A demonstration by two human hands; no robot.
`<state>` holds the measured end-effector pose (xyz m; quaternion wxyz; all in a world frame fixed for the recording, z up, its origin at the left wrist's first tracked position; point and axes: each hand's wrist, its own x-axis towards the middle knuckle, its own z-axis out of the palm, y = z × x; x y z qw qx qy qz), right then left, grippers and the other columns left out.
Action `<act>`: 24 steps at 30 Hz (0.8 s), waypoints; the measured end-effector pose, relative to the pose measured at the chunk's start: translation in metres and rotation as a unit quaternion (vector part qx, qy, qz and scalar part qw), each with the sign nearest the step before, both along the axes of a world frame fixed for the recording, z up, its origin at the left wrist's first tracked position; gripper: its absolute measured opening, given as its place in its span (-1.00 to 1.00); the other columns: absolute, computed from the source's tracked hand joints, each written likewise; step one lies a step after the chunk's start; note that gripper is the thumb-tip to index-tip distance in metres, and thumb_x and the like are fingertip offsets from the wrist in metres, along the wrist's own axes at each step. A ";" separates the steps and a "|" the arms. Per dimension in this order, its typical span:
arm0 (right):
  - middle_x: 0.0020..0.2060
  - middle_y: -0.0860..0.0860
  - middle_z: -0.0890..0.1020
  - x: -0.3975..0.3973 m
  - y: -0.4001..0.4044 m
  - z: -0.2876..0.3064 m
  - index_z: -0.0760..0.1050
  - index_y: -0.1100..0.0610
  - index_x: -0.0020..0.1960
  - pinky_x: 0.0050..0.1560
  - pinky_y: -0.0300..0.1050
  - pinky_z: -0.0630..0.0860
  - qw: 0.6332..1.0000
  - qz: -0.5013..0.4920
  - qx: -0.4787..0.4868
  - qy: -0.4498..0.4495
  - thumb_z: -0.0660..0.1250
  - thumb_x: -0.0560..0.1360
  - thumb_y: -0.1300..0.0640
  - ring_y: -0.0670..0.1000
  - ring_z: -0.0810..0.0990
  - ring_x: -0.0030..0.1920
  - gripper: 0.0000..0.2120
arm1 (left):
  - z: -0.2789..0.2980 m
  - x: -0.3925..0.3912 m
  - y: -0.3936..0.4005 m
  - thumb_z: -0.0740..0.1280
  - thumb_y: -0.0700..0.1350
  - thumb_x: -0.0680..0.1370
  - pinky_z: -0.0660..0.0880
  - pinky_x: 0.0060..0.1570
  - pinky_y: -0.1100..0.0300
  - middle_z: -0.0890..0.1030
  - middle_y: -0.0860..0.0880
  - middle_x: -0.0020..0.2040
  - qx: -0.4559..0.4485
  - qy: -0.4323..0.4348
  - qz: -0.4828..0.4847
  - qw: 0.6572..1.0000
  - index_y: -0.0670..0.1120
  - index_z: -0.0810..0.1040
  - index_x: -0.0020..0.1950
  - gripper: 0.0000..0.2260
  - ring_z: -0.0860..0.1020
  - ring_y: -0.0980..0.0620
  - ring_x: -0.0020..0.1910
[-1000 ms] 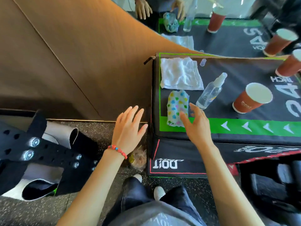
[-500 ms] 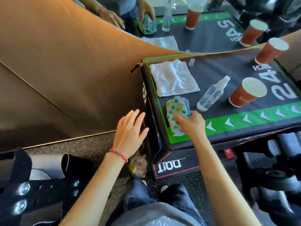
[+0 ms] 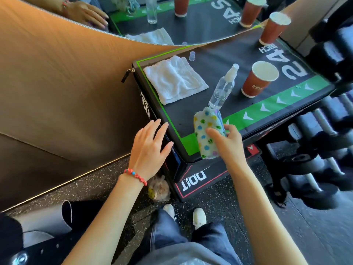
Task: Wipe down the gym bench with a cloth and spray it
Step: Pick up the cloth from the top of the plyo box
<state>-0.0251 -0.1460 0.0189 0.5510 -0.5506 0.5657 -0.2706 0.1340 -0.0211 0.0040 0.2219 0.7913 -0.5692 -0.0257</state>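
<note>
My right hand point(image 3: 228, 145) grips a folded white cloth with coloured dots point(image 3: 205, 131) and holds it lifted above the near corner of the black and green padded box point(image 3: 191, 115). A clear spray bottle point(image 3: 222, 88) stands on the box just behind the cloth. My left hand point(image 3: 148, 148) is open with fingers spread, hovering beside the box's left edge and holding nothing. A folded white towel point(image 3: 174, 81) lies flat at the box's far left corner.
Two red paper cups point(image 3: 259, 79) point(image 3: 273, 28) stand on the box's right part, and a small clear cap point(image 3: 192, 55) lies near the towel. A mirror point(image 3: 172, 20) runs behind. A dumbbell rack point(image 3: 324, 142) stands to the right. Black padded gear point(image 3: 28, 241) lies on the floor at left.
My right hand reached the dotted cloth, closed on it and lifted it off the box. My left hand moved closer to the box's edge. The view shifted left and down.
</note>
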 end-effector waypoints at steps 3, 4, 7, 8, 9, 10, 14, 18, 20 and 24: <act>-0.11 0.13 0.62 -0.025 0.004 -0.001 0.47 0.22 0.06 -0.49 -0.24 0.49 0.997 -0.054 0.029 -0.056 0.39 0.42 0.16 -0.01 0.63 -0.24 -0.74 | 0.006 -0.009 -0.006 0.29 -0.09 0.48 0.38 0.20 -0.14 0.49 -0.29 0.24 -0.013 0.001 -0.021 1.000 -0.28 0.47 0.27 -0.58 0.45 -0.27 0.25; -0.10 0.16 0.63 -0.035 0.006 -0.003 0.47 0.24 0.07 -0.46 -0.21 0.51 0.994 -0.072 0.039 -0.071 0.39 0.42 0.16 0.00 0.64 -0.23 -0.73 | 0.007 -0.014 -0.007 0.29 -0.09 0.48 0.37 0.21 -0.14 0.49 -0.29 0.25 -0.017 0.001 -0.028 0.999 -0.28 0.47 0.27 -0.58 0.45 -0.27 0.25; -0.05 0.18 0.61 -0.067 0.014 -0.009 0.45 0.24 0.11 -0.44 -0.18 0.52 0.984 -0.130 0.049 -0.108 0.40 0.41 0.17 0.01 0.64 -0.23 -0.69 | 0.012 -0.033 -0.013 0.29 -0.09 0.48 0.36 0.22 -0.14 0.48 -0.29 0.25 -0.027 -0.003 -0.056 0.998 -0.28 0.47 0.28 -0.58 0.44 -0.27 0.26; -0.04 0.16 0.60 -0.079 0.017 -0.012 0.44 0.22 0.13 -0.43 -0.18 0.53 0.981 -0.146 0.045 -0.116 0.41 0.41 0.17 0.01 0.64 -0.22 -0.67 | 0.012 -0.041 -0.014 0.27 -0.08 0.49 0.36 0.22 -0.14 0.48 -0.29 0.26 -0.029 -0.006 -0.068 0.997 -0.28 0.47 0.28 -0.58 0.44 -0.27 0.26; -0.01 0.15 0.60 -0.091 0.021 -0.015 0.42 0.18 0.15 -0.42 -0.17 0.54 0.979 -0.159 0.040 -0.123 0.42 0.40 0.17 0.01 0.64 -0.20 -0.64 | 0.013 -0.050 -0.016 0.25 -0.06 0.50 0.36 0.23 -0.14 0.48 -0.28 0.26 -0.027 -0.007 -0.081 0.996 -0.27 0.47 0.28 -0.58 0.44 -0.27 0.26; 0.00 0.12 0.60 -0.103 0.026 -0.016 0.41 0.15 0.17 -0.41 -0.16 0.55 0.976 -0.170 0.035 -0.129 0.43 0.38 0.15 0.02 0.65 -0.17 -0.60 | 0.013 -0.059 -0.018 0.21 -0.03 0.51 0.36 0.24 -0.13 0.48 -0.28 0.27 -0.023 -0.007 -0.094 0.995 -0.27 0.46 0.29 -0.56 0.43 -0.26 0.27; 0.08 0.06 0.59 -0.157 0.051 -0.025 0.39 0.04 0.25 -0.27 -0.16 0.58 0.968 -0.208 0.010 -0.139 0.45 0.35 0.13 -0.03 0.65 -0.07 -0.50 | 0.011 -0.103 -0.022 0.17 0.00 0.52 0.37 0.24 -0.14 0.48 -0.27 0.27 -0.005 -0.011 -0.155 0.988 -0.26 0.46 0.29 -0.55 0.43 -0.25 0.28; 0.24 -0.03 0.47 -0.220 0.081 -0.036 0.23 -0.06 0.40 0.06 0.08 0.56 0.955 -0.265 0.007 -0.135 0.38 0.43 0.23 0.02 0.59 0.10 -0.38 | 0.002 -0.163 -0.017 0.28 -0.07 0.47 0.39 0.18 -0.17 0.49 -0.28 0.25 0.001 -0.022 -0.209 0.978 -0.26 0.48 0.28 -0.57 0.45 -0.26 0.25; 0.20 -0.07 0.48 -0.254 0.102 -0.040 0.17 -0.16 0.42 0.01 0.06 0.59 0.950 -0.275 0.016 -0.145 0.35 0.46 0.23 0.02 0.63 0.02 -0.35 | -0.003 -0.195 -0.011 0.29 -0.07 0.47 0.40 0.17 -0.19 0.50 -0.28 0.25 0.008 -0.028 -0.238 0.971 -0.26 0.48 0.27 -0.57 0.46 -0.27 0.25; 0.19 -0.11 0.48 -0.322 0.146 -0.050 0.21 -0.31 0.35 -0.03 -0.01 0.60 0.946 -0.287 0.015 -0.151 0.29 0.51 0.21 -0.03 0.61 0.05 -0.42 | -0.016 -0.265 0.009 0.35 -0.09 0.48 0.40 0.18 -0.20 0.50 -0.29 0.24 0.020 -0.032 -0.298 0.954 -0.27 0.48 0.27 -0.59 0.46 -0.27 0.24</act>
